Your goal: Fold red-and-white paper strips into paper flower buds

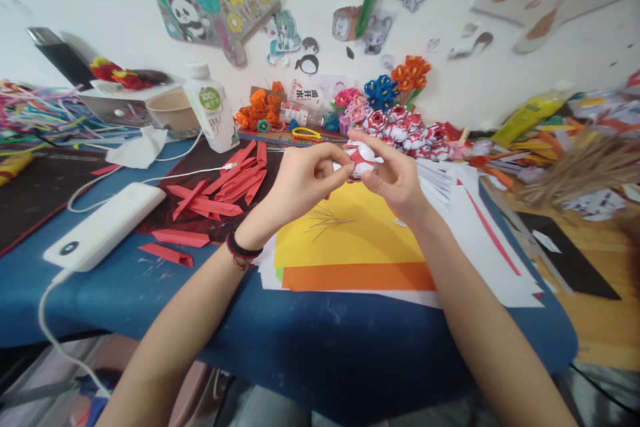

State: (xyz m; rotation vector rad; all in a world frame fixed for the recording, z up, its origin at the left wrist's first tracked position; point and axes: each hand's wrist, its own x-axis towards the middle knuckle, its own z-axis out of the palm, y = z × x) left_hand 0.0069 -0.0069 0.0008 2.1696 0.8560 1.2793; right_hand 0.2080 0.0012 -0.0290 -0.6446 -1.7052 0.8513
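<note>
Between my two hands, above the yellow sheet, is a red and white paper flower [362,159]. My right hand [393,177] holds it from the right, with the index finger over its top and the thumb at its lower side. My left hand [315,170] pinches the flower's left edge between thumb and fingertips. Below them, thin brown sticks [327,220] lie loose on the yellow paper [370,233], with an orange sheet [360,277] showing under its front edge. Folded red paper strips [227,180] are piled to the left of my left hand.
Finished red and white flowers [407,128] crowd the back, near orange flowers [411,73]. A white power bank [107,227] with cables and a white bottle [213,110] stand left. White sheets [493,247] and brown paper-like strips [565,170] lie right.
</note>
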